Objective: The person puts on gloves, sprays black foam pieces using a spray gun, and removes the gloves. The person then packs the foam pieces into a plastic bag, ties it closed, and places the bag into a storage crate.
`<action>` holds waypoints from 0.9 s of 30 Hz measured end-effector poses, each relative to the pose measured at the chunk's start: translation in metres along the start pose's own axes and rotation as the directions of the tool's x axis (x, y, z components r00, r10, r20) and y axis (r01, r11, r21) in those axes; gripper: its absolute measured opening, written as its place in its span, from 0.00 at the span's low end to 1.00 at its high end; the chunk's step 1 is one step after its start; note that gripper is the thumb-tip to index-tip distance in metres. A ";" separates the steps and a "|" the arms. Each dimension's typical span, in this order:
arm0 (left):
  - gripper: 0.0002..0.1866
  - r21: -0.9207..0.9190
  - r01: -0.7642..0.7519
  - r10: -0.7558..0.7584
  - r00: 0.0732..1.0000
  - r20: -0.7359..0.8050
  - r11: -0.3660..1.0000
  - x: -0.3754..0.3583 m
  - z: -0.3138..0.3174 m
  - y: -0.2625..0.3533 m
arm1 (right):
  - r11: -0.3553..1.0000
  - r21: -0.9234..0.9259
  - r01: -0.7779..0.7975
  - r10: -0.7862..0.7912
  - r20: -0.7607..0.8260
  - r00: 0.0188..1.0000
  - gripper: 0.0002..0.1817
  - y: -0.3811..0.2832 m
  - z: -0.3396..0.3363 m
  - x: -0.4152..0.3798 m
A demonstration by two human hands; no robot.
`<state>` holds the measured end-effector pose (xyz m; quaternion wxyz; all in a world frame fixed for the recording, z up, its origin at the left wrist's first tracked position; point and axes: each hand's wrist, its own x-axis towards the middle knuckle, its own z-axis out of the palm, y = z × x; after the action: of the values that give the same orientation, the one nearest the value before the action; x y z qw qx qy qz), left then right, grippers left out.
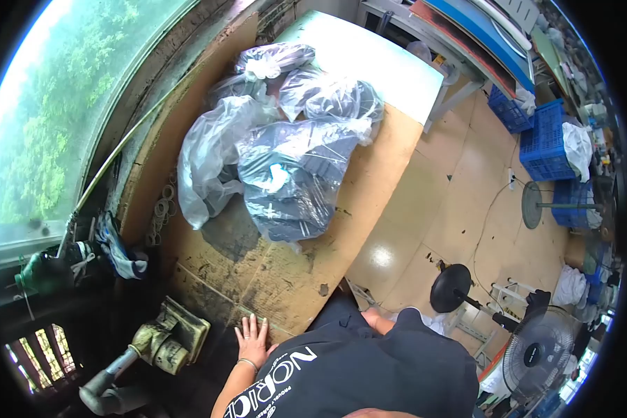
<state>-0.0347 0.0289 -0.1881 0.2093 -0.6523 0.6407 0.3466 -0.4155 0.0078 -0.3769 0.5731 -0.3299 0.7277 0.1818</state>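
My left hand (252, 338) lies flat with fingers spread on the near edge of a cardboard-covered table (369, 202). My right hand (375, 320) shows only in part beside my dark trousers; its fingers are hard to make out. Farther up the table, apart from both hands, lies a large clear plastic bag (296, 177) with dark contents. Around it sit a paler plastic bag (212, 157), a bag with dark contents (338, 96) and a knotted bag (268, 61). What exactly is in the bags cannot be told.
A window (42, 111) runs along the left. Below it are a pipe fitting (164, 345) and a green bottle (45, 273). To the right stand a black fan (540, 352), a round black base (451, 287) and blue crates (542, 143). A cable crosses the tiled floor.
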 end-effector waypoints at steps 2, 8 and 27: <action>0.48 0.017 0.010 -0.008 0.995 -0.104 1.000 -0.002 0.004 0.008 | 0.993 -0.093 0.077 -0.071 0.061 0.996 0.32 0.028 0.012 0.039; 0.54 0.033 0.054 -0.046 0.977 -0.208 0.998 -0.005 0.009 0.019 | 0.873 -0.376 0.310 -0.050 0.563 0.825 0.25 0.002 -0.039 0.044; 0.64 -0.242 0.211 -0.281 0.908 -0.310 0.947 0.001 0.026 0.056 | 0.284 0.174 0.943 -0.953 0.158 0.258 0.52 -0.307 -0.085 -0.124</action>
<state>-0.0946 0.0410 -0.1967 0.0699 -0.7960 0.5408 0.2626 -0.2492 -0.2333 -0.2005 0.6548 -0.6631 0.3169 -0.1763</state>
